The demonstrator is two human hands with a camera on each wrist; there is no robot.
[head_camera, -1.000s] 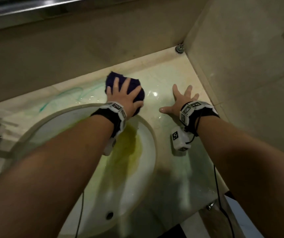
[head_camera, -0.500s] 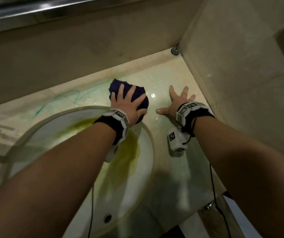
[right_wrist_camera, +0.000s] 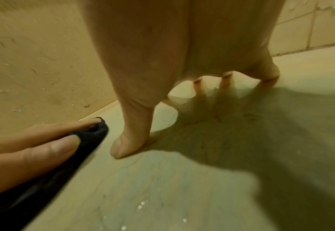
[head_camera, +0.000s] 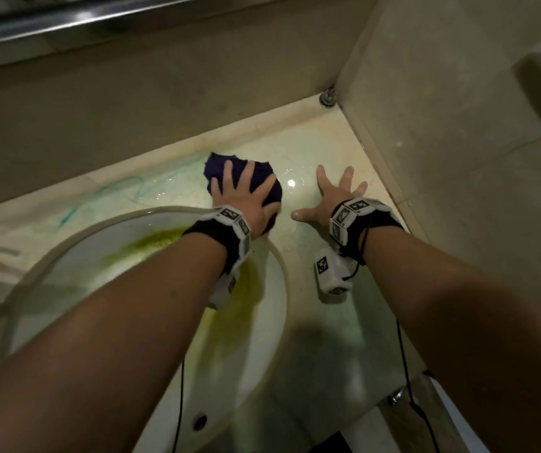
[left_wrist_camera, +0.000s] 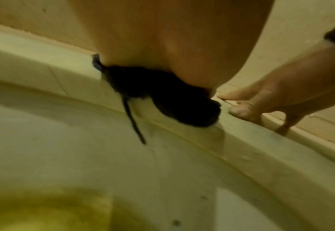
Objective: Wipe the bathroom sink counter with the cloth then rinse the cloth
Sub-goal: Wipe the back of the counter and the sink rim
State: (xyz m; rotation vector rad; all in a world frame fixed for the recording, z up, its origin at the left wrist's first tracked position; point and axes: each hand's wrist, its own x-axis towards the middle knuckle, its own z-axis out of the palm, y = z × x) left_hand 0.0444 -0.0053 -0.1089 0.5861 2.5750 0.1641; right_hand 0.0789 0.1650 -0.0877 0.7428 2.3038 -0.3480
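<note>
Head view: left hand point(head_camera: 246, 197) is pressing the bunched dark-blue cloth point(head_camera: 256, 178) flat-fingered; right hand point(head_camera: 331, 201) is bracing, splayed, on the wet pale marble counter point(head_camera: 328, 148); firm overlapping strokes towards the green scribbles point(head_camera: 115, 194) would be serving best.

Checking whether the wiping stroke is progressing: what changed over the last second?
The left hand, pressing flat, slid the cloth slightly toward the right hand, narrowing the gap. The right hand stayed spread on the counter; the green scribble remains unwiped.

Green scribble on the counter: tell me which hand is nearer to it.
Left. The left hand presses the dark cloth on the counter just right of the green scribble; the right hand rests flat farther right, beyond the cloth.
</note>
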